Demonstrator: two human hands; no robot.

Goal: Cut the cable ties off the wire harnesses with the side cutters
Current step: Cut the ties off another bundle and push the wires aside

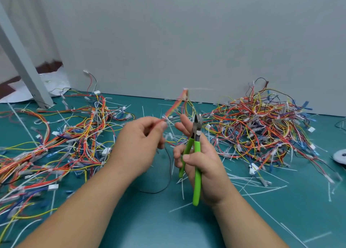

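My left hand (138, 143) pinches a thin bundle of red and orange wires (176, 103) that rises blurred up and to the right, with a white cable tie (198, 88) at its top end. My right hand (202, 159) grips the green-handled side cutters (195, 154) upright, jaws pointing up just right of the held bundle and not touching it. A large tangle of harnesses (262, 128) lies to the right, and another spread of harnesses (61, 139) lies to the left.
Cut white tie pieces (258, 188) litter the green mat (149, 219). A grey wall panel (187, 42) stands close behind. A slanted grey frame leg (24, 66) stands at the far left. A round white object (339, 155) sits at the right edge.
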